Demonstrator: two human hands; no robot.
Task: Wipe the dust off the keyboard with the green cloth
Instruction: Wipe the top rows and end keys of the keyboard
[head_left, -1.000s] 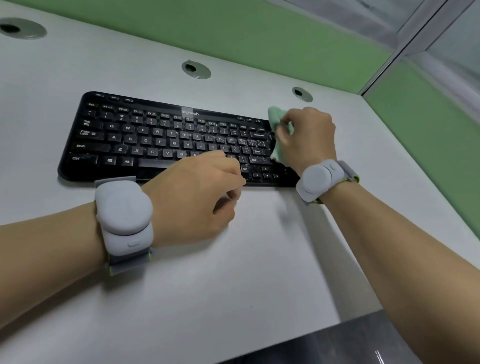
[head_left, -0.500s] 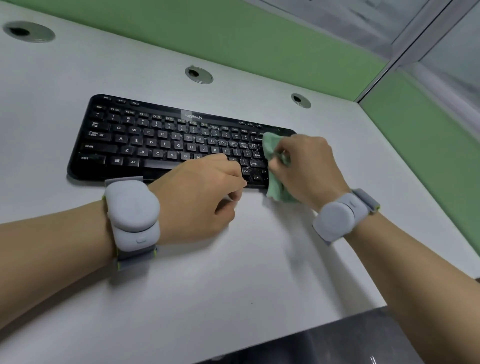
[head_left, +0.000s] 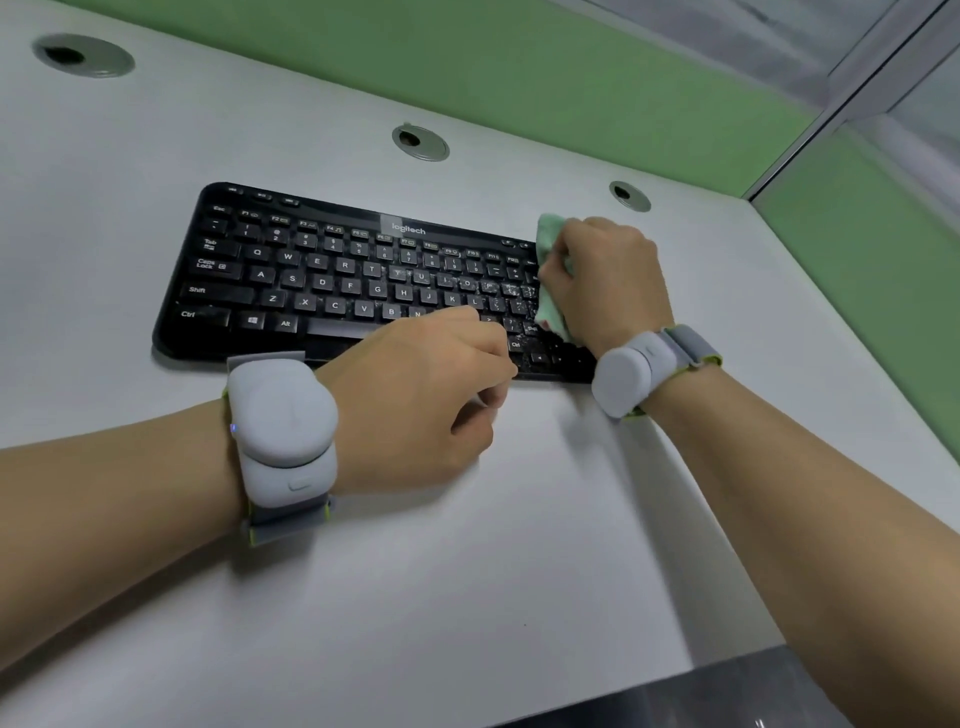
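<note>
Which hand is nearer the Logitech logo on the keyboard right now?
Right, narrowly. The right hand holds the green cloth at the keyboard's far right end, level with the logo; the left hand rests at the near edge, fingers curled.

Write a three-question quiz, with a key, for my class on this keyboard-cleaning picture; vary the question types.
1. True or false: the right hand holds the green cloth at the right end of the keyboard.
2. Multiple choice: where do pale dust specks show on the keys? A) around Esc and Tab; B) on the right-hand keys near the cloth; C) nowhere.
3. Fill in: the left hand lies at the keyboard's ____ edge, fingers curled.

Key
1. True.
2. B.
3. Front (the near one).
</note>
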